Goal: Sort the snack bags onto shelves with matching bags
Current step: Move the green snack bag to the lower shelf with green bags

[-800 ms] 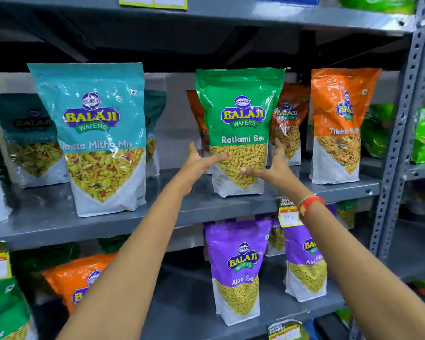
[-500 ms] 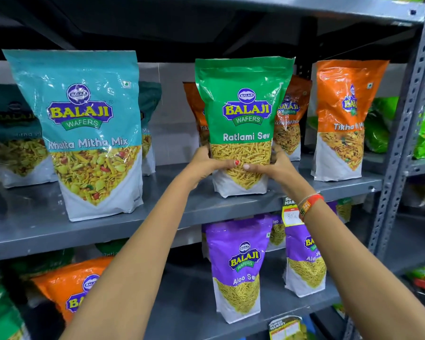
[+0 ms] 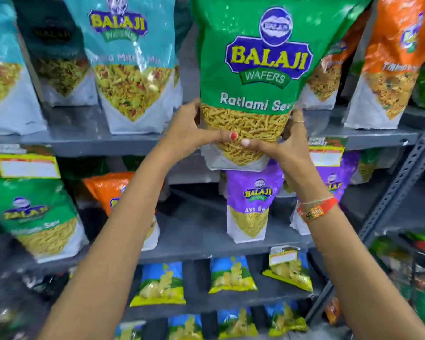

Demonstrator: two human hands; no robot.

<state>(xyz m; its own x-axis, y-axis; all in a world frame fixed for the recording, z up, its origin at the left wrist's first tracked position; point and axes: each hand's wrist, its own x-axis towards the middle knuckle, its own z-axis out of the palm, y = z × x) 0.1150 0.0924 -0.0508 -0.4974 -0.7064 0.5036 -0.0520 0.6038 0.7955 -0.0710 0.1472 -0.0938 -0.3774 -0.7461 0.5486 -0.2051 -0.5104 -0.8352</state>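
While both hands, left hand and right hand, closed round its lower sides, green bag hung before middle shelf: light, soft, crushable, likely slippery.

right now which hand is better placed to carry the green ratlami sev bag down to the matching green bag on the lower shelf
Left, probably. Both hands grip the Ratlami Sev bag, but the matching green bag stands low on the left, on the left hand's side; the right hand would have to cross over.
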